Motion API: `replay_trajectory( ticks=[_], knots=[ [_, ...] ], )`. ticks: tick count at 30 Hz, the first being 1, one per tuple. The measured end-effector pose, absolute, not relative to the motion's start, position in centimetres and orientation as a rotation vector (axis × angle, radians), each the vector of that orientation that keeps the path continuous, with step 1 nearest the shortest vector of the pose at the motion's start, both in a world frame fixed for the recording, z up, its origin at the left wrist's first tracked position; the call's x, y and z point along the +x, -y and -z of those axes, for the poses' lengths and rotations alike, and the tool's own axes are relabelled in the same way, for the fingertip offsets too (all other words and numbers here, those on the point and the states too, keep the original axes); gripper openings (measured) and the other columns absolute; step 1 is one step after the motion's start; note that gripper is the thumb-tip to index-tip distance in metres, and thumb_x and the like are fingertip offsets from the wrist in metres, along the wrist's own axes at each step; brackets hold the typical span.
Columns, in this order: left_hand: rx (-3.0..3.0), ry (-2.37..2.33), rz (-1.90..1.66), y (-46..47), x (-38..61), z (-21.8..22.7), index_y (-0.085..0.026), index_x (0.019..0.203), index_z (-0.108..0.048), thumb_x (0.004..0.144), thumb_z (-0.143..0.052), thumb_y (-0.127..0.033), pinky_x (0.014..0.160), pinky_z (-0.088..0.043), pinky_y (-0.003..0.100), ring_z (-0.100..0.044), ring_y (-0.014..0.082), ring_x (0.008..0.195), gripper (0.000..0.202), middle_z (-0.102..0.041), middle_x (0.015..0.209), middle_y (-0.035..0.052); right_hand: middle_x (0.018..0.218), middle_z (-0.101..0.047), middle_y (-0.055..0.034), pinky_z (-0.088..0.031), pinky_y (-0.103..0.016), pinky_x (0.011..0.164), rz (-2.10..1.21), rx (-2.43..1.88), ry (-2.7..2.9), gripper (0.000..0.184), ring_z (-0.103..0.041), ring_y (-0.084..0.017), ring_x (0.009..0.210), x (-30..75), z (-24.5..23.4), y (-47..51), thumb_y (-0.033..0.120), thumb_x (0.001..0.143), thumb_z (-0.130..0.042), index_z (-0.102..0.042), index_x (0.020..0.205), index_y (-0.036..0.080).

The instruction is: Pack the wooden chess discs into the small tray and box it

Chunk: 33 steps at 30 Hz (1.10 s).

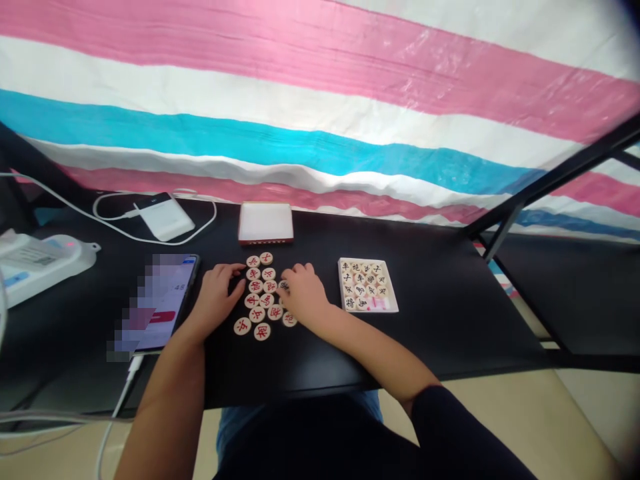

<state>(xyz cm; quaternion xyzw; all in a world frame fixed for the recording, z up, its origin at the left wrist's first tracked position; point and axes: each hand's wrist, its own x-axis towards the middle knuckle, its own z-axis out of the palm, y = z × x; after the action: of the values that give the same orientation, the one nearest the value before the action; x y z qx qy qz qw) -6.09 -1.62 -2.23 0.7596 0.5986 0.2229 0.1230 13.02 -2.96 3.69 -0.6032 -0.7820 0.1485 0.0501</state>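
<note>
Several round wooden Chinese chess pieces (257, 314), mostly with red characters, lie face up in a loose cluster on the black table. On the cluster's left side rests my left hand (219, 293), thumb and fingers apart, fingertips close to the upper pieces and nothing held. At the right side my right hand (303, 291) has its fingers and thumb closed around a piece with a dark character (284, 286), partly hidden by the fingers. To the right, a white open box (393, 293) holds rows of pieces with black characters; a pink-and-white patch shows at its lower right.
A box lid (265, 224) lies behind the pieces. Left of my left arm is a phone (167, 303) with a charging cable. A white power bank (167, 217) with a looped cable and a power strip (47, 260) sit farther left. Striped sheeting (320, 147) hangs behind.
</note>
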Motion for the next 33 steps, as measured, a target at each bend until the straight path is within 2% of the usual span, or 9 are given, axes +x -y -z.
replay_trajectory(
  ticks=[4,10,16,22,26,29,33],
  knots=[
    [2.248,-1.741,-0.644,1.4,-6.4,2.7,-0.012,0.106,-0.053,0.08,-0.038,-0.035,0.082,-0.039,0.041,-0.053,0.0246,0.085,0.038,-0.056,0.092,0.0116,0.095,-0.059,-0.0119,-0.041,-0.033,0.073,-0.412,-1.863,2.36,0.02,-0.046,-0.024,0.094,13.6,-4.3,2.8,0.027,0.079,-0.055,-0.061,0.092,0.013],
    [2.262,-1.737,-0.645,1.0,-6.5,3.0,-0.014,0.104,-0.053,0.079,-0.038,-0.037,0.081,-0.04,0.041,-0.053,0.0246,0.083,0.037,-0.056,0.091,0.0112,0.085,-0.063,-0.0037,-0.039,-0.031,0.079,-0.282,-1.781,1.935,0.016,-0.049,-0.019,0.085,21.1,-5.7,6.2,0.031,0.08,-0.055,-0.06,0.087,0.017],
    [2.276,-1.742,-0.632,0.9,-6.4,3.0,-0.017,0.102,-0.051,0.078,-0.039,-0.036,0.081,-0.041,0.043,-0.053,0.0249,0.083,0.033,-0.055,0.087,0.0076,0.082,-0.066,-0.0052,-0.04,-0.032,0.07,-0.171,-2.096,1.767,0.015,-0.048,-0.022,0.078,28.5,-3.6,9.4,0.031,0.073,-0.063,-0.061,0.078,0.017],
    [2.262,-1.742,-0.63,0.9,-6.5,3.0,-0.017,0.102,-0.051,0.078,-0.041,-0.035,0.079,-0.042,0.043,-0.053,0.0248,0.081,0.032,-0.055,0.086,0.0071,0.075,-0.067,-0.0034,-0.039,-0.032,0.07,-0.162,-2.054,1.834,0.012,-0.047,-0.02,0.074,29.4,-2.8,9.5,0.027,0.077,-0.059,-0.065,0.069,0.02],
    [2.261,-1.741,-0.649,1.2,-6.2,2.7,-0.014,0.103,-0.053,0.079,-0.04,-0.035,0.081,-0.041,0.042,-0.053,0.024,0.081,0.035,-0.056,0.089,0.0095,0.082,-0.066,-0.0054,-0.037,-0.034,0.075,-0.102,-1.97,1.813,0.011,-0.047,-0.021,0.079,27.3,-3.7,8.9,0.025,0.078,-0.057,-0.066,0.076,0.019],
    [2.255,-1.744,-0.662,1.4,-6.1,2.4,-0.013,0.104,-0.054,0.079,-0.039,-0.035,0.082,-0.04,0.041,-0.053,0.0241,0.082,0.037,-0.056,0.089,0.0107,0.086,-0.064,-0.0049,-0.037,-0.034,0.08,-0.242,-1.765,1.928,0.012,-0.047,-0.021,0.086,23.0,-4.1,8.0,0.024,0.08,-0.055,-0.065,0.083,0.019],
    [2.242,-1.753,-0.675,1.6,-6.0,2.3,-0.012,0.103,-0.054,0.079,-0.039,-0.035,0.081,-0.041,0.041,-0.054,0.0239,0.083,0.037,-0.056,0.09,0.0111,0.092,-0.061,-0.0065,-0.037,-0.034,0.076,-0.425,-1.611,2.234,0.021,-0.043,-0.023,0.089,17.0,-3.9,6.7,0.025,0.077,-0.056,-0.064,0.096,0.019]
  ],
)
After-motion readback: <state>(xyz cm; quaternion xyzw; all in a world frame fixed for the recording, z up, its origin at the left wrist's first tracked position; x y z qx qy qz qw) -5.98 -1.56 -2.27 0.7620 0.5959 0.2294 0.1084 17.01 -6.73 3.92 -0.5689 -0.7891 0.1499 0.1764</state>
